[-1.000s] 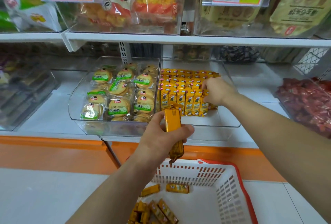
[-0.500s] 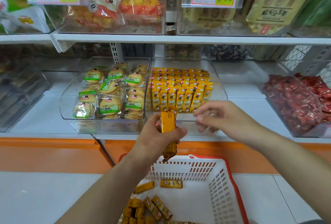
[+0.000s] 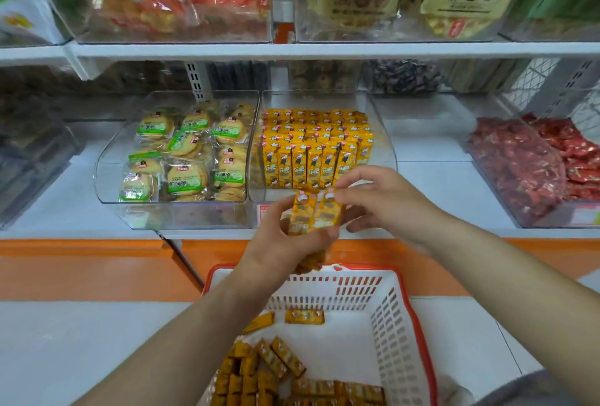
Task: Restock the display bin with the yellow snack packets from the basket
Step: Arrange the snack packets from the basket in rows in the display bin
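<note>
My left hand [image 3: 285,243] grips a bundle of yellow snack packets [image 3: 313,214] above the basket, just in front of the shelf edge. My right hand [image 3: 383,201] has come up to the bundle and pinches the top of the rightmost packet with thumb and fingers. Behind them, the clear display bin [image 3: 384,146] holds several rows of upright yellow packets [image 3: 311,149]. Below, the white basket with a red rim [image 3: 389,324] has several more yellow packets [image 3: 276,370] lying on its floor.
A clear bin of green-labelled round biscuits [image 3: 185,155] sits left of the display bin, and a bin of red packets [image 3: 532,162] stands to the right. An upper shelf [image 3: 324,48] with price tags overhangs the bins. An orange band [image 3: 81,263] runs under the shelf.
My right hand left the display bin, drew back toward me and took hold of a packet in the left hand's bundle. The left hand turned the bundle so the packet fronts show.
</note>
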Tool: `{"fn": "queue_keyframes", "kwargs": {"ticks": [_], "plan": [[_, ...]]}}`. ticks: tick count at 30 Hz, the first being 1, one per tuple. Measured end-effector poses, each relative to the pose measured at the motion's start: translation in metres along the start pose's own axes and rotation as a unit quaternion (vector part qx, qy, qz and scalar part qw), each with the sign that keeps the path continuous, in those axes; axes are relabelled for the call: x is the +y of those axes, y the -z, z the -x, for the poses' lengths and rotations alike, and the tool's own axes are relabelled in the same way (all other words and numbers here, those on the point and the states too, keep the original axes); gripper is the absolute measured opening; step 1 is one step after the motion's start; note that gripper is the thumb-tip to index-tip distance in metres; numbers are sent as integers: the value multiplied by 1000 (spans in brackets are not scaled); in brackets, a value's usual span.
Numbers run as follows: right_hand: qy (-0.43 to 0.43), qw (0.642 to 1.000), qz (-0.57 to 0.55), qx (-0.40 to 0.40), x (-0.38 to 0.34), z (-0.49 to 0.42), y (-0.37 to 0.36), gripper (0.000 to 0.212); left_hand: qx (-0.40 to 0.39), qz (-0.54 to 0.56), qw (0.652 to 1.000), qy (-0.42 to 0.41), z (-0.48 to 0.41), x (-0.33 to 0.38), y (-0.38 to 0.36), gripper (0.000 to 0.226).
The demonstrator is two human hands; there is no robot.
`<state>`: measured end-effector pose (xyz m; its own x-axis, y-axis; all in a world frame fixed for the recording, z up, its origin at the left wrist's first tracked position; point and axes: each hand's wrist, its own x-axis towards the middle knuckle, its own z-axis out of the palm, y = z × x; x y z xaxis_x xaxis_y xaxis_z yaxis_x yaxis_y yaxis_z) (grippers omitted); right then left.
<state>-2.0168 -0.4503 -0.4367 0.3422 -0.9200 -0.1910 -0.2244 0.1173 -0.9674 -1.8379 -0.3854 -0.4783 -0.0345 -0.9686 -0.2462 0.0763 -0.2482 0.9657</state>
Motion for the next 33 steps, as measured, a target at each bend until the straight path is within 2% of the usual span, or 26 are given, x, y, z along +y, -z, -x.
{"fn": "queue_keyframes", "kwargs": {"ticks": [3,6,9,11,12,14,16,18,21,23,25,27,30,33], "plan": [[-2,997,-71,12,4,-3,8,8,-8,26,1000,6,-2,2,7,79],[14,997,-73,-5,5,-4,11,16,-4,34,999,3,-3,3,10,68],[40,998,-29,-43,1,-2,11,25,21,49,999,1,-4,5,13,64],[51,995,43,-68,-1,1,10,8,40,59,997,-3,-5,7,16,60],[57,991,88,-82,0,3,8,6,47,65,997,-7,-4,8,17,58],[48,984,131,-110,4,4,3,20,55,70,996,-17,-4,10,18,60],[28,986,86,-143,8,7,-5,23,53,67,996,-23,-3,11,17,62],[9,985,46,-169,9,7,-8,40,42,62,997,-24,-3,10,16,59],[15,982,56,-180,3,7,0,58,46,66,997,-23,-2,11,17,55],[44,988,73,-126,-3,6,11,53,59,78,995,-13,-5,11,20,54],[77,992,95,-22,-8,1,26,49,58,75,995,-9,-7,11,24,48],[113,979,150,81,-11,-9,42,47,56,57,997,-10,-7,10,26,48],[150,934,278,169,-12,-32,61,41,49,38,998,-16,-9,11,27,43],[159,858,459,168,-12,-58,71,32,38,30,999,-19,-11,13,26,33]]}}
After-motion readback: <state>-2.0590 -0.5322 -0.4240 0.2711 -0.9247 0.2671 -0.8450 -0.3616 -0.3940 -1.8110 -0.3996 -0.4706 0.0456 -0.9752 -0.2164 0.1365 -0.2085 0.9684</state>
